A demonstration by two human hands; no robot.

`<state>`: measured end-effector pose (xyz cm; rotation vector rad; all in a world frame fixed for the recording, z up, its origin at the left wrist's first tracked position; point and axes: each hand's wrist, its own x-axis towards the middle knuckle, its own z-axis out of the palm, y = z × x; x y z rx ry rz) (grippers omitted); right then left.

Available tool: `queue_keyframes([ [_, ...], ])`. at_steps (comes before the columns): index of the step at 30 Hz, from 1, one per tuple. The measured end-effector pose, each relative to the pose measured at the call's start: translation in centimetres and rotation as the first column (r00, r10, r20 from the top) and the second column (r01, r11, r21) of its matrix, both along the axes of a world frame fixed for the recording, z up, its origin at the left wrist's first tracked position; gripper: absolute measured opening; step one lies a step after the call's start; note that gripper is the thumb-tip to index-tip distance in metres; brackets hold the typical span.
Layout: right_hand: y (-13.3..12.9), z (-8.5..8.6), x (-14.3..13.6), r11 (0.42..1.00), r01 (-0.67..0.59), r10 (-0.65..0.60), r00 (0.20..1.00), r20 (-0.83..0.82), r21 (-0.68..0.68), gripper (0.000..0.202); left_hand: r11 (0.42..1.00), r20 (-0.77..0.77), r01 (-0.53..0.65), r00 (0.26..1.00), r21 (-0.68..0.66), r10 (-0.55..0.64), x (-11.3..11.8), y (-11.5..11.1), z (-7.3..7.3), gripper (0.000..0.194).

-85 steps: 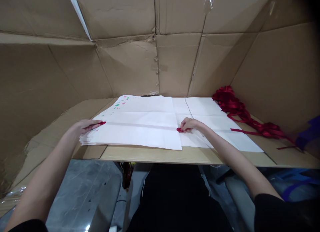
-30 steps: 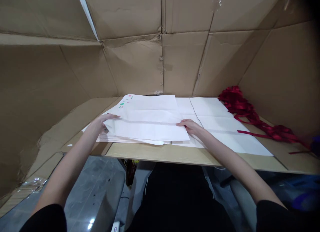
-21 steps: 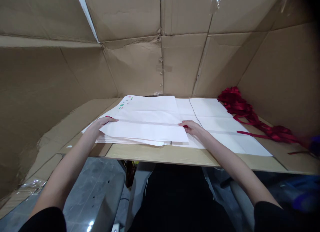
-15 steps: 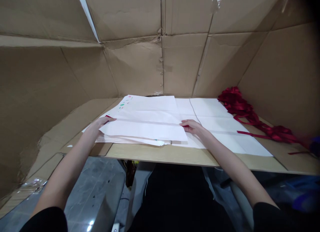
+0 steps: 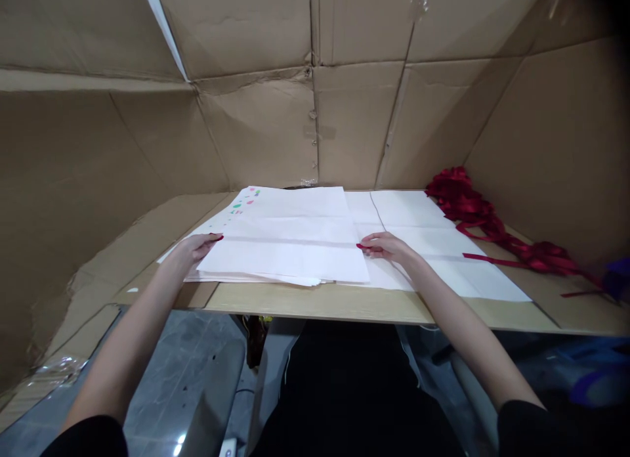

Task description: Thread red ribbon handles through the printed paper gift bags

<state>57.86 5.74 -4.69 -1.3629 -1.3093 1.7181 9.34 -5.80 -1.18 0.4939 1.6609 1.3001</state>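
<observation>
A large white paper sheet (image 5: pixel 283 257) with fold creases lies over a stack of similar sheets (image 5: pixel 236 278) at the table's front edge. Small pink and green printed marks show near the stack's far left corner. My left hand (image 5: pixel 195 248) pinches the sheet's left edge, thumb on top. On the opposite edge, my right hand (image 5: pixel 388 248) has its fingers closed at the paper's rim. Small dark-red patches show at the fingertips of both hands. Fingers beneath the paper are hidden.
More white paper (image 5: pixel 443 253) covers the table to the right. Bunched red ribbon (image 5: pixel 467 204) trails along the right side. Cardboard walls (image 5: pixel 266 129) close in the back and both sides. The wooden table edge (image 5: pixel 315 301) runs before my body.
The sheet's near edge has come down closer onto the stack. My right hand has shifted slightly outward; my left hand stays at the left edge. The view has moved a little.
</observation>
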Motion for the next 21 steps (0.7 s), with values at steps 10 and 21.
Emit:
queue_keyframes([
  [10,0.2,0.0,0.9,0.999,0.023,-0.029,0.992,-0.123,-0.045,0.007,0.992,-0.698,-0.004,0.71,0.127,0.092,2.4,-0.3,1.1,0.029],
  [21,-1.2,0.7,0.2,0.998,-0.048,0.061,0.946,-0.319,0.051,0.021,0.629,-0.825,0.773,0.403,0.075,-0.397,28.3,5.4,-2.0,0.026],
])
